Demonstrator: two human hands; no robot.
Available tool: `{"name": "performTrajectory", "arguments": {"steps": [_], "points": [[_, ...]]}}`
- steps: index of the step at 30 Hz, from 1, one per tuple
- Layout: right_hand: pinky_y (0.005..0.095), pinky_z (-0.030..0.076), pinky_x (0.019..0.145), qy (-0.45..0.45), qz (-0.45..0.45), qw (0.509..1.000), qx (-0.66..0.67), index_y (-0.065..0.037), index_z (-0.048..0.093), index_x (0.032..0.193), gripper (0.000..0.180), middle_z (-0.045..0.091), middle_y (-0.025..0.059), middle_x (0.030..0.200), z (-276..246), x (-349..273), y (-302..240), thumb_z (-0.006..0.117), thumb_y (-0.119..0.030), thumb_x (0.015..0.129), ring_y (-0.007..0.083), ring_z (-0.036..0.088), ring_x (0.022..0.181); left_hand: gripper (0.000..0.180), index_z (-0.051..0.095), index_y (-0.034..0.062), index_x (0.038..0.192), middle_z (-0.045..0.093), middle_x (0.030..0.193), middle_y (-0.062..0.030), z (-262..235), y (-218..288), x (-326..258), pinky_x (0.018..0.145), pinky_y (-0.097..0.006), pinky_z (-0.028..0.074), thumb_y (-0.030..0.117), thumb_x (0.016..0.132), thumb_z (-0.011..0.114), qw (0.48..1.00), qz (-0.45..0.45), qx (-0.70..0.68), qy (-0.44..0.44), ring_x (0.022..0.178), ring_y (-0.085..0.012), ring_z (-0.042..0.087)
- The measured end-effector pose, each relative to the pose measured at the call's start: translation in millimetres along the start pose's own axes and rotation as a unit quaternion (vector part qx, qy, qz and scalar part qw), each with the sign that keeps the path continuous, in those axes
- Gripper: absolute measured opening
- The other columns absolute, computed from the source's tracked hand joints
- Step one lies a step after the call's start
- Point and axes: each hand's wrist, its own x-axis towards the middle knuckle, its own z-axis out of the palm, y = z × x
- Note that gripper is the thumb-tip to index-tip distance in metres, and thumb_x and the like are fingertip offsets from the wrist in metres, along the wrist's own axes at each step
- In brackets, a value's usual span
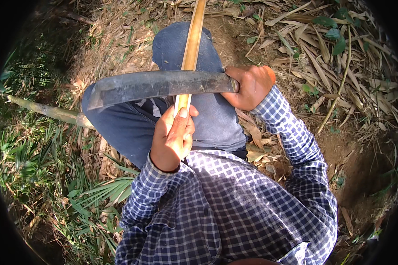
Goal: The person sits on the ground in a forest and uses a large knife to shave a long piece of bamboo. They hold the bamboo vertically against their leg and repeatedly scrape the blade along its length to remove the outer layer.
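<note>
A split bamboo strip (191, 51), pale inside with darker edges, runs up from my left hand (174, 134) past my knee and out of the top of the view. My left hand pinches its near end, thumb on top. My right hand (251, 87) is closed round the handle of a machete (159, 84), the handle mostly hidden in the fist. The broad, dark, slightly curved blade lies crosswise over the strip, a little beyond my left fingers, its tip toward the left. Whether the edge bites into the bamboo I cannot tell.
My bent legs in blue trousers (216, 119) are under the strip and blade. A bamboo pole (53, 110) comes in from the left to my knee. Dry leaves (314, 44) cover the ground at right, green grass (26, 154) grows at left, and a thin stem (342, 84) stands at right.
</note>
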Motion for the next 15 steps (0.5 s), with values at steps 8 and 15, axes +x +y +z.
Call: {"name": "performTrajectory", "arguments": {"steps": [8, 15], "points": [[0.0437, 0.050, 0.047, -0.014, -0.063, 0.998, -0.005, -0.005, 0.068, 0.078, 0.026, 0.061, 0.0151, 0.054, 0.5, -1.8, -5.3, 0.066, -0.031, 0.077, 0.0327, 0.063, 0.048, 0.032, 0.056, -0.0006, 0.109, 0.034, 0.060, 0.0067, 12.2, -1.8, -9.6, 0.038, -0.020, 0.026, 0.025, 0.105, 0.039, 1.000, 0.008, -0.018, 0.021, 0.042, -0.0018, 0.028], [0.0449, 0.051, 0.050, -0.044, -0.024, 0.999, 0.018, -0.005, 0.069, 0.078, 0.028, 0.059, 0.0162, 0.051, -4.3, -2.8, -8.2, 0.069, -0.033, 0.077, 0.0333, 0.063, 0.050, 0.033, 0.056, -0.0009, 0.108, 0.033, 0.060, 0.0067, 11.7, -6.3, -9.7, 0.037, -0.019, 0.025, 0.025, 0.105, 0.036, 0.999, 0.006, -0.031, 0.017, 0.042, -0.0013, 0.027]]}}
